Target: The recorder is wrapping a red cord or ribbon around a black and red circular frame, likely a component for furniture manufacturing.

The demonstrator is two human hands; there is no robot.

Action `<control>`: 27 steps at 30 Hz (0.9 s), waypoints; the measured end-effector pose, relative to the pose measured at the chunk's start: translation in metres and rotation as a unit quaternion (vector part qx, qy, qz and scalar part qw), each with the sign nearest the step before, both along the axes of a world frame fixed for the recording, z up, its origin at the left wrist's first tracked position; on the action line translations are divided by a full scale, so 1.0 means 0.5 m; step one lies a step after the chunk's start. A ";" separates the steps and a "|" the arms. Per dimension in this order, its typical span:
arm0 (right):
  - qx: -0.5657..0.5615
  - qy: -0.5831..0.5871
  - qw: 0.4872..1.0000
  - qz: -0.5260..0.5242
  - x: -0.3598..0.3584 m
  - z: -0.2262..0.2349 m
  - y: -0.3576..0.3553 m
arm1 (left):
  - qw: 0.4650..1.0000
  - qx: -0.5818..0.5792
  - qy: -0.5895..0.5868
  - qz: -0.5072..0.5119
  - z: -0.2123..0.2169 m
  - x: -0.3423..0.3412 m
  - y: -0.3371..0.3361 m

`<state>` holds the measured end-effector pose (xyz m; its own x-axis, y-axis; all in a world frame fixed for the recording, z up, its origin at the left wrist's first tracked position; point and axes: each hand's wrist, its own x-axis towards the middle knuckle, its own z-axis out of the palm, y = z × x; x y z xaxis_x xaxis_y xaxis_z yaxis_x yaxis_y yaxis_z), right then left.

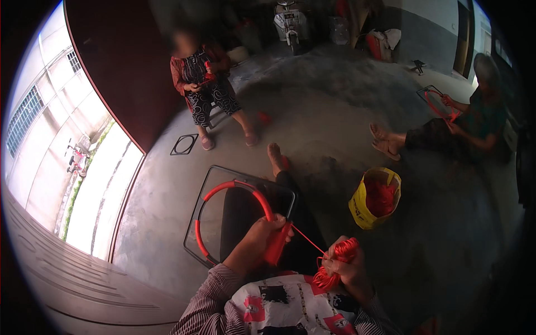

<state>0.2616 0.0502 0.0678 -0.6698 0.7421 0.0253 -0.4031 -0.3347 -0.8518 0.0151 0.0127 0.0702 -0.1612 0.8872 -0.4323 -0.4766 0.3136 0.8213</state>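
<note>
My left hand point(255, 241) is closed on the right side of a black wire frame point(196, 209), a rounded square with a ring inside it. Red cord point(258, 195) covers much of the ring, with dark gaps between the wrapped stretches. Beside the fingers a flat red band point(276, 247) hangs down. My right hand point(353, 272) grips a hank of red cord point(346, 249), its loops bulging above and below the fingers. One straight strand point(309, 237) runs between the hank and the left hand. The frame rests over my legs, above a patterned apron point(273, 304).
A yellow bag point(360, 209) with red material inside stands right of my legs. Two other people sit ahead point(204, 84) and at right point(474, 120), each handling red cord. Another black frame point(184, 144) lies on the floor. A doorway opens at left; a scooter point(290, 25) stands behind.
</note>
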 end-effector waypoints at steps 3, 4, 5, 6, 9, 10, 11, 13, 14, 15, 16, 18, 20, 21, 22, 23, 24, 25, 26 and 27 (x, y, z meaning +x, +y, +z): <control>0.024 0.007 0.999 0.030 0.032 0.007 -0.015 | 0.999 0.009 0.032 -0.017 0.027 0.022 -0.007; 0.034 0.010 0.999 0.033 0.039 0.010 -0.017 | 0.998 0.011 0.064 -0.020 0.040 0.024 -0.006; 0.045 0.014 0.998 0.037 0.047 0.012 -0.019 | 0.995 0.015 0.096 -0.023 0.052 0.030 -0.003; 0.009 0.043 0.998 0.038 0.059 0.017 -0.022 | 0.991 0.012 0.135 -0.016 0.064 0.042 0.001; -0.012 0.211 0.977 0.037 0.090 0.012 -0.020 | 0.951 0.129 0.278 -0.034 0.101 0.074 0.015; -0.025 0.264 0.964 0.002 0.095 0.021 -0.024 | 0.935 0.198 0.292 -0.038 0.113 0.091 0.027; -0.027 0.265 0.964 0.003 0.104 0.033 -0.027 | 0.935 0.196 0.294 -0.037 0.119 0.099 0.043; 0.001 0.339 0.941 -0.007 0.128 0.049 -0.024 | 0.891 0.302 0.336 -0.052 0.112 0.107 0.090; 0.017 0.352 0.936 0.002 0.134 0.049 -0.018 | 0.891 0.302 0.335 -0.054 0.095 0.110 0.114; 0.018 0.352 0.936 0.000 0.133 0.053 -0.025 | 0.878 0.301 0.371 -0.029 0.070 0.110 0.142; -0.030 0.286 0.956 -0.064 0.121 0.066 -0.033 | 0.862 0.296 0.412 0.004 0.040 0.099 0.161; -0.078 0.145 0.980 -0.110 0.113 0.064 -0.020 | 0.880 0.223 0.419 0.016 -0.033 0.080 0.186; -0.071 0.109 0.988 -0.085 0.090 0.003 0.008 | 0.892 0.150 0.426 0.027 -0.110 0.064 0.196; -0.070 0.070 0.993 -0.062 0.079 -0.012 0.016 | 0.900 0.113 0.420 0.021 -0.151 0.057 0.198; -0.080 0.030 0.993 -0.079 0.066 -0.007 0.014 | 0.907 0.077 0.413 0.018 -0.169 0.056 0.194; -0.075 0.030 0.994 -0.077 0.058 -0.015 0.020 | 0.907 0.081 0.414 0.022 -0.186 0.052 0.189; -0.070 0.000 0.995 -0.067 0.048 -0.029 0.036 | 0.919 0.040 0.392 0.009 -0.201 0.054 0.191; -0.049 -0.023 0.997 -0.050 0.039 -0.040 0.041 | 0.926 0.012 0.377 0.009 -0.206 0.052 0.184; -0.043 -0.022 0.998 -0.050 0.031 -0.042 0.042 | 0.930 0.012 0.367 0.018 -0.209 0.052 0.179; -0.041 -0.024 0.998 -0.047 0.026 -0.047 0.044 | 0.931 0.012 0.364 0.022 -0.220 0.046 0.177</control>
<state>0.2746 0.0722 0.0441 -0.5959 0.8001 -0.0691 -0.3951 -0.3670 -0.8421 0.0382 0.1011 -0.0396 -0.4402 0.8810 -0.1733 0.1980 0.2835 0.9383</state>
